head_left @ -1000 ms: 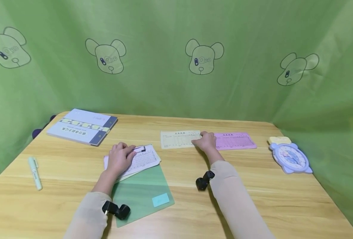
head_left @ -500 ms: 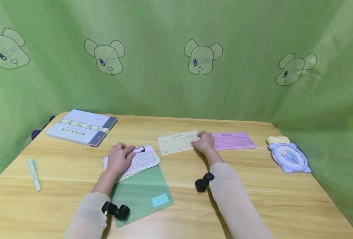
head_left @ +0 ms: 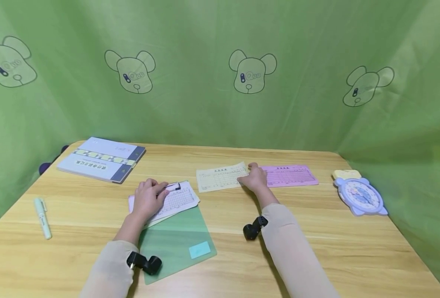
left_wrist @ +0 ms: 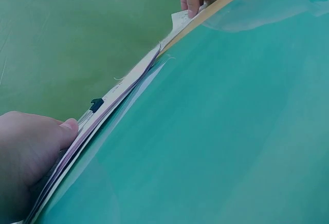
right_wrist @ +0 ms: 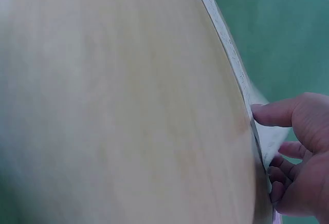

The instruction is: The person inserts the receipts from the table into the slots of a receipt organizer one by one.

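**Left hand (head_left: 148, 199) at a black clip with wire handles (head_left: 178, 186), right hand (head_left: 255, 178) on a cream printed paper slip (head_left: 219, 178)**

A person's two arms, in pale beige sleeves (head_left: 292, 252), reach forward past a translucent green plastic sheet (head_left: 177, 244). The left forearm slants up along the sheet's left side; the right one passes well to its right, angled inward.

The left hand lies back upward over a stack of white and purple printed paper slips (head_left: 182, 201), which covers the sheet's far end. Its thumb and forefinger point to the right side by side and pinch the clip's handles, the clip sitting at the stack's far edge.

The right hand is beyond the sheet and to its right, reaching over from the near side. Thumb and fingers pinch the right end of the cream slip, where the paper curls up between them; the rest lies beyond the sheet. Further right of the sheet lies a pink printed paper slip (head_left: 292, 176), just beside that hand.
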`<control>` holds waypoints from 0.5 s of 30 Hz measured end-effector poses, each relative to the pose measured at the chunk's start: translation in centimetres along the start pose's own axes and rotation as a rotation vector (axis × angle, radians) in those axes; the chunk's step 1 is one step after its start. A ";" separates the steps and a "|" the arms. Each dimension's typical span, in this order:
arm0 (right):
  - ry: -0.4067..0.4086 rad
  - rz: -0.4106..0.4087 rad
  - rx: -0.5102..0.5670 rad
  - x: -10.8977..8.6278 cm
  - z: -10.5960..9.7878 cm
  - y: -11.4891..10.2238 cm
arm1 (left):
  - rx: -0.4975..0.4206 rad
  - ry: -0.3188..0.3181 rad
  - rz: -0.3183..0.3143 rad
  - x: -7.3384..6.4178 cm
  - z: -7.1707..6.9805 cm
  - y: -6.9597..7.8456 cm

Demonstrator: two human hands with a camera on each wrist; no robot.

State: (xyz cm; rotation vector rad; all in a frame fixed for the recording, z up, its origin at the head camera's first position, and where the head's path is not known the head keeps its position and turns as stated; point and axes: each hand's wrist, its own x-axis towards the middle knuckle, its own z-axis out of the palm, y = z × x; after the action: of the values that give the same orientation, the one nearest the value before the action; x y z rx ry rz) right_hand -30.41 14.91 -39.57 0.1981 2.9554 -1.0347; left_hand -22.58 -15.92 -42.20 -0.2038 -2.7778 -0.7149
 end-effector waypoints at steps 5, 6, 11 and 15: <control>0.018 -0.027 -0.006 -0.1 0.0 0.1 | 0.000 0.004 0.000 0.0 0.1 -0.1; 0.024 -0.028 0.003 -0.1 0.0 0.2 | 0.000 0.005 0.001 0.0 0.1 -0.1; 0.070 0.007 0.131 -0.2 0.0 0.6 | -0.005 0.009 0.007 0.0 0.1 -0.1; 0.092 0.023 0.239 -0.4 -0.3 0.8 | -0.007 0.010 0.004 0.0 0.1 -0.2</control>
State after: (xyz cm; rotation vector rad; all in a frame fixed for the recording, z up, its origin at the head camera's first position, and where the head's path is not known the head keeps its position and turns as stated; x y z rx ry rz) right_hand -29.92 15.68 -39.78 0.2873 2.8924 -1.4119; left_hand -22.61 -16.04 -42.34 -0.2070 -2.7644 -0.7226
